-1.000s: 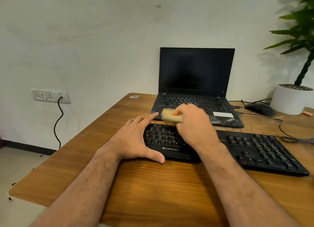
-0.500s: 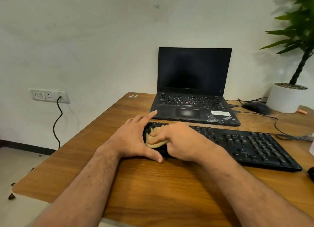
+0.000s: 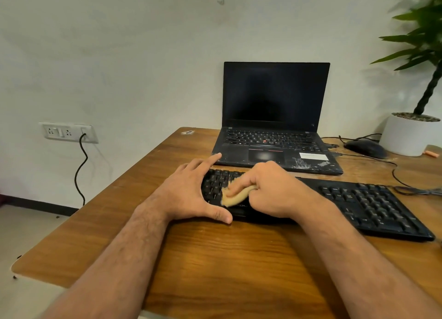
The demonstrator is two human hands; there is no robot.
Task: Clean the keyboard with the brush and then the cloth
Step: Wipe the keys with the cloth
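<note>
A black keyboard (image 3: 373,206) lies across the wooden desk (image 3: 215,254). My left hand (image 3: 191,194) rests flat on its left end, fingers spread, thumb along the front edge. My right hand (image 3: 270,189) grips a folded tan cloth (image 3: 235,198) and presses it on the keys at the keyboard's left part, close to my left thumb. No brush is in view.
An open black laptop (image 3: 275,117) with a dark screen stands just behind the keyboard. A black mouse (image 3: 364,147), cables and a white plant pot (image 3: 406,137) sit at the back right. A wall socket (image 3: 68,132) with a plugged cord is at the left.
My right hand has brought the cloth from the keyboard's back edge down toward its front left, then slightly right. The left hand has stayed on the keyboard's end.
</note>
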